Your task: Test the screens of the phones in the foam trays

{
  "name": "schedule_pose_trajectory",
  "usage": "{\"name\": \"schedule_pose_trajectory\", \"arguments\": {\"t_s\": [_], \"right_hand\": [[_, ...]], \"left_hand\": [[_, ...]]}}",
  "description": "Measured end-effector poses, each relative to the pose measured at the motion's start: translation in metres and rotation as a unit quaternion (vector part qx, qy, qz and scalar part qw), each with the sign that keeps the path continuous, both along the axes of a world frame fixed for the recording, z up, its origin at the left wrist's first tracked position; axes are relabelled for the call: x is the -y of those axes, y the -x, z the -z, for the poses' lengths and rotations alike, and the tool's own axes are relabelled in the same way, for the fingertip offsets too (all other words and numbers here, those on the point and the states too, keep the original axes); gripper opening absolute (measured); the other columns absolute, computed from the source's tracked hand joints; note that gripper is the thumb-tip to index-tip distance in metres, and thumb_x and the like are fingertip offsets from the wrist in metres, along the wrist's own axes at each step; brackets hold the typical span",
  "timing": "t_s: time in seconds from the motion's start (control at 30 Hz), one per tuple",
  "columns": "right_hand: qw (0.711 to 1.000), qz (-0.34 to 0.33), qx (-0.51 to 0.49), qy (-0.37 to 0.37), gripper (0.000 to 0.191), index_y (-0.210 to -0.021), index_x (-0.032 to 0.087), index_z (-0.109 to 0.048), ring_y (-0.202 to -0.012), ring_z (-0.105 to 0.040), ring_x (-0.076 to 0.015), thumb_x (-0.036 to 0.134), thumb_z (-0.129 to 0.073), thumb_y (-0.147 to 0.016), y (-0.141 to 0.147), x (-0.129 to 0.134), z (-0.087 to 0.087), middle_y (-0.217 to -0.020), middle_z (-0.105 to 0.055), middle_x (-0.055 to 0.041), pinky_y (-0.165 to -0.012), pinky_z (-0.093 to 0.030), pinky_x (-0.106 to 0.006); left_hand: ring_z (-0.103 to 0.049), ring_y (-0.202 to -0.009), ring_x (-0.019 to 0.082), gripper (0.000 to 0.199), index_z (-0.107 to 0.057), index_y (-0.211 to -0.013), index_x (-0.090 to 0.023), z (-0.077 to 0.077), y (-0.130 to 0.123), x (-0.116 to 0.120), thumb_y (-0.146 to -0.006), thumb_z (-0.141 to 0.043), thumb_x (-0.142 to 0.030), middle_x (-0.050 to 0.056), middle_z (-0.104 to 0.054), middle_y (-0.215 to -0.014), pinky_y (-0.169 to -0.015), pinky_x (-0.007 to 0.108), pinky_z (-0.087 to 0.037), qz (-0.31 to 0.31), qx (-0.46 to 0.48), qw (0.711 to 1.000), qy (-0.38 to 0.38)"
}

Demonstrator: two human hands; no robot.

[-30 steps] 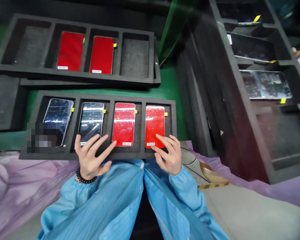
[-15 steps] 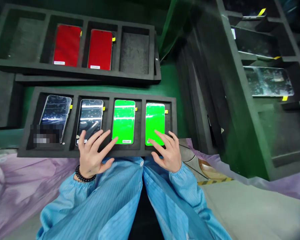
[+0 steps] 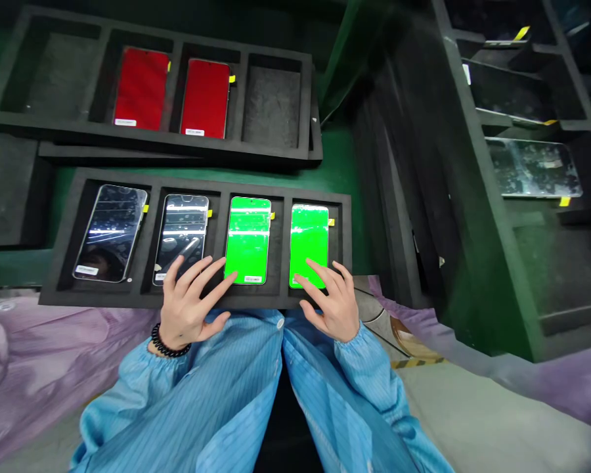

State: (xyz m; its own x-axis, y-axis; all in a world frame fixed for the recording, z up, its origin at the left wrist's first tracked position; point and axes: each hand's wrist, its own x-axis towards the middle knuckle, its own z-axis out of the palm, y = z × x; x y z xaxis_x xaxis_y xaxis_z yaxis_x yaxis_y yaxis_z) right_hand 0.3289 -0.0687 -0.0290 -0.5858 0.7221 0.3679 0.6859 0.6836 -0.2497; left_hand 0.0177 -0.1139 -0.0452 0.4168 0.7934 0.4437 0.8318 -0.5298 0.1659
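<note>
My left hand (image 3: 190, 302) is open with its fingers spread. Its index fingertip lies at the lower left of a phone with a green screen (image 3: 249, 240), and its other fingers reach over the lower part of a dark-screened phone (image 3: 182, 226). Over the bottom of the rightmost green-screened phone (image 3: 309, 230) my right hand (image 3: 331, 299) is spread open too, a fingertip at its lower left corner. Another dark phone (image 3: 112, 230) fills the leftmost compartment. All of these lie in a black foam tray (image 3: 138, 299); yellow tabs stick out at their right edges.
Behind stands another black tray (image 3: 270, 152) with two red-screened phones (image 3: 142, 89). To the right, a tall stack of trays (image 3: 502, 217) holds more dark phones (image 3: 534, 167). Pink-purple clothing (image 3: 44, 355) of another person shows at the left.
The view has shifted slightly, so the trays appear a little further right. Both hands keep nearly the same spread pose on the phones, and the green and red screens look unchanged.
</note>
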Motion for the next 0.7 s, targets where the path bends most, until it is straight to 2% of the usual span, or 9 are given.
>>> {"name": "schedule_pose_trajectory", "arguments": {"t_s": [0.1,0.23,0.47,0.63,0.7], "right_hand": [[1.000,0.002,-0.005,0.014,0.035,-0.128,0.026,-0.065,-0.114,-0.063,-0.0240,0.032,-0.052,-0.096,0.0001,0.0005,0.0011,-0.140,-0.064,-0.0100,-0.110,-0.041,-0.049],[0.999,0.007,-0.031,0.022,0.052,-0.147,0.024,-0.051,-0.116,-0.063,-0.0255,0.034,-0.052,-0.096,0.0003,0.0011,0.0029,-0.140,-0.064,-0.0109,-0.110,-0.041,-0.049],[0.999,0.001,-0.027,0.033,0.049,-0.145,0.030,-0.053,-0.116,-0.063,-0.0253,0.031,-0.053,-0.096,-0.0002,0.0008,0.0026,-0.146,-0.060,-0.0085,-0.111,-0.041,-0.049],[0.998,0.004,-0.065,0.023,0.067,-0.159,0.024,-0.028,-0.119,-0.063,-0.0259,0.036,-0.052,-0.097,-0.0008,0.0008,0.0045,-0.146,-0.058,-0.0134,-0.110,-0.041,-0.049],[0.998,0.002,-0.066,0.022,0.069,-0.160,0.022,-0.026,-0.120,-0.063,-0.0263,0.036,-0.051,-0.097,-0.0007,0.0008,0.0049,-0.145,-0.059,-0.0147,-0.109,-0.041,-0.049]], "left_hand": [[-0.054,-0.131,0.036,0.060,-0.052,-0.149,-0.020,-0.0008,-0.0001,-0.0004,-0.098,-0.038,-0.050,0.018,-0.059,-0.142,-0.118,0.062,-0.027,-0.001,0.001,1.000,-0.006],[-0.056,-0.128,0.036,0.066,-0.044,-0.154,-0.020,-0.0016,-0.0009,-0.0010,-0.099,-0.034,-0.054,0.018,-0.056,-0.144,-0.118,0.059,-0.030,-0.018,0.015,1.000,-0.010],[-0.056,-0.128,0.035,0.060,-0.048,-0.152,-0.023,-0.0003,-0.0010,-0.0016,-0.099,-0.037,-0.049,0.016,-0.059,-0.143,-0.117,0.059,-0.032,-0.010,0.008,1.000,-0.017],[-0.057,-0.127,0.035,0.063,-0.045,-0.153,-0.021,0.0008,-0.0021,-0.0018,-0.099,-0.036,-0.050,0.017,-0.056,-0.144,-0.115,0.056,-0.035,-0.028,0.039,0.998,-0.040],[-0.057,-0.127,0.035,0.063,-0.045,-0.153,-0.020,0.0011,-0.0024,-0.0018,-0.099,-0.035,-0.050,0.017,-0.055,-0.145,-0.115,0.056,-0.035,-0.027,0.033,0.998,-0.041]]}}
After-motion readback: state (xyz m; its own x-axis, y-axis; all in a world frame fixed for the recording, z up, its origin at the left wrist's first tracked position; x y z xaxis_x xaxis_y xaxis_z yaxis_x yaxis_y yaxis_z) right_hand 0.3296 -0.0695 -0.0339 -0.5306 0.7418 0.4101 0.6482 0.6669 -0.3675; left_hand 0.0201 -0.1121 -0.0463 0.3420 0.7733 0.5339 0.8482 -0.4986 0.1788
